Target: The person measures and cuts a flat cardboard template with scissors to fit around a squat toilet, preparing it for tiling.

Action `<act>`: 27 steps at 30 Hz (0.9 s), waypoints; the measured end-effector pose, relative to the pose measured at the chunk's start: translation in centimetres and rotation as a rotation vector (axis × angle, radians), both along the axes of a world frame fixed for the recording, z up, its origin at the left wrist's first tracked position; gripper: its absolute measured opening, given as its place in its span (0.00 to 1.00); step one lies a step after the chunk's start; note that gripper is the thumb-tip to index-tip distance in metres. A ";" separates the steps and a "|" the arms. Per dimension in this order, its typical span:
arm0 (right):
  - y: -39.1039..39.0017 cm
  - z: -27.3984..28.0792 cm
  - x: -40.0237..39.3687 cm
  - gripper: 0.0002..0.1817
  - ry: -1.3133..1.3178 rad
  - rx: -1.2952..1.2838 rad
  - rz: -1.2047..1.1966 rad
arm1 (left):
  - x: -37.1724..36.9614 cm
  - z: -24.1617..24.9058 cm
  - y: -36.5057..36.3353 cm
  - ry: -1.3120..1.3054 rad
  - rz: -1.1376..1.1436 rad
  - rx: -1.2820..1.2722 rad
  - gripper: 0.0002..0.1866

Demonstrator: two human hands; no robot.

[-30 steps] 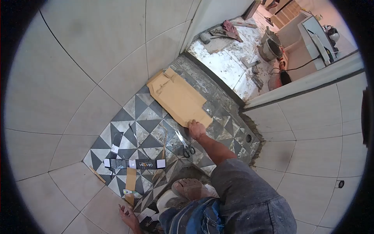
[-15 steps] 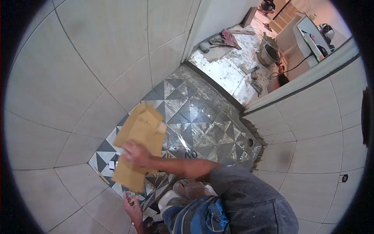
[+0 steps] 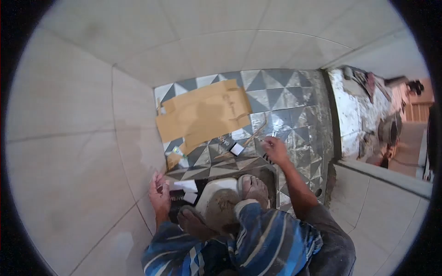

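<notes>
Flat on the patterned floor tiles lies a piece of brown cardboard (image 3: 202, 115), with my head's shadow on it. My right hand (image 3: 275, 149) is at its right, fingers curled together over the dark handles of the scissors (image 3: 267, 159); what the fingertips hold is too small to make out. My left hand (image 3: 159, 192) is low at the left wall, fingers apart and nothing seen in it, beside a black box (image 3: 177, 202) with white pieces. Between cardboard and feet lies a small dark box with a white end (image 3: 236, 148).
Tiled walls (image 3: 87, 115) rise at the left and top. My feet (image 3: 254, 189) are on the floor near a white, dirt-stained object (image 3: 221, 200). A thin brown strip (image 3: 256, 133) lies right of the cardboard. Beyond the doorway sill (image 3: 332, 119) stands a bucket (image 3: 390, 129).
The cardboard, held in my right hand before, now lies on the floor. My right hand has let go of it and moved to the scissors. The view has turned.
</notes>
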State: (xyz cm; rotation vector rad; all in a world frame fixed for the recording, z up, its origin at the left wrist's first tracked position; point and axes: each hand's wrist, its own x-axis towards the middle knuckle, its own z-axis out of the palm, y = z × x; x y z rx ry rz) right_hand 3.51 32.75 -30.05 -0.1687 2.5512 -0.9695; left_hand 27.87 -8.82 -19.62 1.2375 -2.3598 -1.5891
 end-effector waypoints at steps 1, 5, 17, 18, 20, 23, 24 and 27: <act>1.8 0.8 0.2 0.16 -0.006 0.140 -0.014 | 1.1 -0.2 0.4 0.003 0.042 -0.010 0.31; 6.4 -0.1 0.7 0.18 -0.040 0.223 -0.145 | 7.2 -2.0 1.9 -0.139 0.040 -0.188 0.24; -22.5 5.7 4.6 0.16 -0.139 -0.113 0.951 | 18.4 -4.2 14.1 -0.542 0.488 -0.413 0.29; -25.0 6.9 5.1 0.17 -0.128 -0.074 1.120 | 18.5 -4.3 15.0 -0.578 0.524 -0.424 0.30; -28.3 6.5 6.0 0.17 -0.069 -0.080 1.265 | 18.5 -4.7 16.0 -0.643 0.578 -0.449 0.31; -29.2 4.0 7.0 0.19 -0.016 -0.053 1.416 | 18.6 -3.6 15.6 -0.740 0.563 -0.493 0.32; -29.6 3.7 7.0 0.20 -0.001 -0.025 1.461 | 18.6 -3.4 14.8 -0.760 0.539 -0.517 0.32; -30.2 4.9 7.3 0.23 -0.214 0.073 1.392 | 19.7 -4.3 12.6 -0.801 0.427 -0.597 0.34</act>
